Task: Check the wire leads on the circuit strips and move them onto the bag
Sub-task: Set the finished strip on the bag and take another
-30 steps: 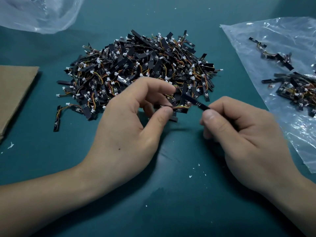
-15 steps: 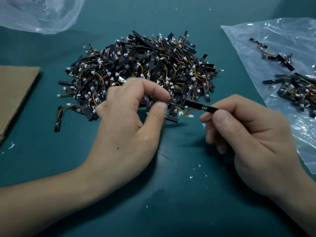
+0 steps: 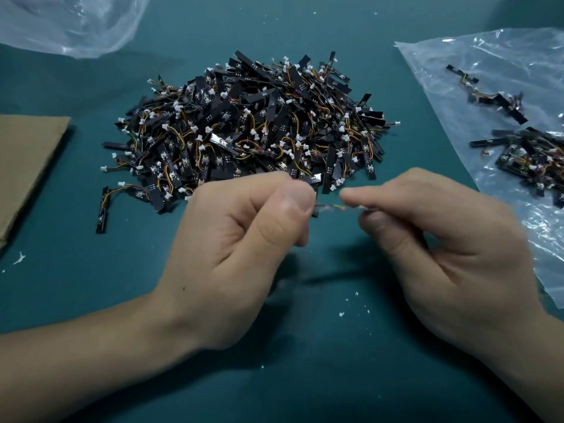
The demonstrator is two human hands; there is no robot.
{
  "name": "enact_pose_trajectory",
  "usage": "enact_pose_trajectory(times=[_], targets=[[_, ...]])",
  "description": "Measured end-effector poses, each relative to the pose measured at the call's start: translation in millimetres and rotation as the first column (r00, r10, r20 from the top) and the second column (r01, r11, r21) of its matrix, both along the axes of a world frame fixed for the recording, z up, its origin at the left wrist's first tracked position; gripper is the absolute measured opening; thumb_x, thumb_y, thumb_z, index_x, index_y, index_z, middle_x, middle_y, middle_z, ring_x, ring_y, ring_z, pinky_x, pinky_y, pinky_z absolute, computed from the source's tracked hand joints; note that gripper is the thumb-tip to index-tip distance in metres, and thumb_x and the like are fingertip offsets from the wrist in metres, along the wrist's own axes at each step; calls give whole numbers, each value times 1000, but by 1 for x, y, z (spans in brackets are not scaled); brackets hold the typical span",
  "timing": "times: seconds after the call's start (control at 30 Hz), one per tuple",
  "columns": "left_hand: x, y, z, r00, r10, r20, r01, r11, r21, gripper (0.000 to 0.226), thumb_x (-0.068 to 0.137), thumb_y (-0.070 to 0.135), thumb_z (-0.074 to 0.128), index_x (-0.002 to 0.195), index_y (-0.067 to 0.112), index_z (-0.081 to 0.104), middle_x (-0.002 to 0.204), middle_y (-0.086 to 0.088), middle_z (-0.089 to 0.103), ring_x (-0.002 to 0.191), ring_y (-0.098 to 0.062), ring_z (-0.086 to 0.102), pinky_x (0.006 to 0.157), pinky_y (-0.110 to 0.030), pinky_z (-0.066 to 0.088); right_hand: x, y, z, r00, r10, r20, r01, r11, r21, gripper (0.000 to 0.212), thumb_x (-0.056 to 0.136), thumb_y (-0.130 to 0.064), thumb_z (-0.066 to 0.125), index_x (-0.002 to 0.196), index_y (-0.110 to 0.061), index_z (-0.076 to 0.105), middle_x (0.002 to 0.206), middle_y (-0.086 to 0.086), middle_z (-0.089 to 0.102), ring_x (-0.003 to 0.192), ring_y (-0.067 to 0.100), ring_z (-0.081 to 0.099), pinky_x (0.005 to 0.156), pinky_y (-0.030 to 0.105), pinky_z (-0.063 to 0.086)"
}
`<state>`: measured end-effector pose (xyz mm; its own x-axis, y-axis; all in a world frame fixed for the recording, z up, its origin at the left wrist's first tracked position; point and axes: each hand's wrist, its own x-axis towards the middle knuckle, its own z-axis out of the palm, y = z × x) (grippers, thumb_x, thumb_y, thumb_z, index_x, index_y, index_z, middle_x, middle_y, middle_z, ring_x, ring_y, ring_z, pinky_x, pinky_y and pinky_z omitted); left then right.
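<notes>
A big pile of black circuit strips point(image 3: 253, 129) with orange-yellow wire leads and white plugs lies mid-table. In front of it my left hand point(image 3: 244, 254) and my right hand point(image 3: 442, 257) each pinch one end of a single circuit strip point(image 3: 332, 208), which is stretched between the fingertips and blurred. Most of that strip is hidden by my fingers. At the right lies a clear plastic bag point(image 3: 488, 65) with several checked strips point(image 3: 528, 154) on it.
The table is covered with a teal mat point(image 3: 305, 361) dotted with white crumbs. A brown cardboard sheet point(image 3: 27, 163) lies at the left edge. A second crumpled clear bag point(image 3: 70, 22) sits at the far left corner. One stray strip point(image 3: 102, 213) lies left of the pile.
Both hands have drawn together and slightly toward me. The strip, earlier held mainly by my right hand near the pile's edge, is now pinched at both ends and pulled taut.
</notes>
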<state>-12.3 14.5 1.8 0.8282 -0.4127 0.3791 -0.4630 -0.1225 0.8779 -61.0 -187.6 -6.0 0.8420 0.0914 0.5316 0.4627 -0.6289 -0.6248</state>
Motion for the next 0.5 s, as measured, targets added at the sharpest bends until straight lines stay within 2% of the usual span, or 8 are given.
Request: enact_pose_trajectory(times=[0.07,0.17,0.23,0.33,0.5], targets=[[1,0,-1,1000,3,-18,-2,1000,26,35,96,29,45,67,17,60,51,5,43,48,-10,38,50,-23,28,0,1,1,999,12,38,-9,997,-76,20,101,-14,61,117,-16,73,98,2,68,82,14,63,75,19,45],[0,-1,2,999,35,9,-35,998,53,29,96,25,50,70,18,61,54,2,48,48,-7,39,49,-16,30,-2,0,4,1000,20,-2,-20,999,-40,21,103,-15,55,116,-15,72,99,-4,66,76,11,59,72,19,43],[-1,-3,2,997,58,48,-62,994,95,28,96,25,52,72,17,61,58,-1,51,50,-9,42,50,-13,31,-5,0,6,995,49,-92,-46,998,34,18,101,-24,52,106,-21,70,86,-10,65,67,14,58,64,23,44],[-3,-5,2,997,49,56,-57,987,148,28,95,28,53,71,15,62,56,-1,50,49,-8,41,50,-12,30,-4,-1,5,974,63,-217,-45,995,88,23,99,-32,50,86,-21,64,65,0,60,54,17,54,52,29,43],[-4,-3,4,997,-76,15,73,984,161,23,95,28,54,77,17,63,54,3,49,49,-10,43,49,-19,35,-4,-1,6,969,77,-236,-47,990,132,25,98,-31,51,78,-21,62,60,3,57,50,19,51,48,31,41]])
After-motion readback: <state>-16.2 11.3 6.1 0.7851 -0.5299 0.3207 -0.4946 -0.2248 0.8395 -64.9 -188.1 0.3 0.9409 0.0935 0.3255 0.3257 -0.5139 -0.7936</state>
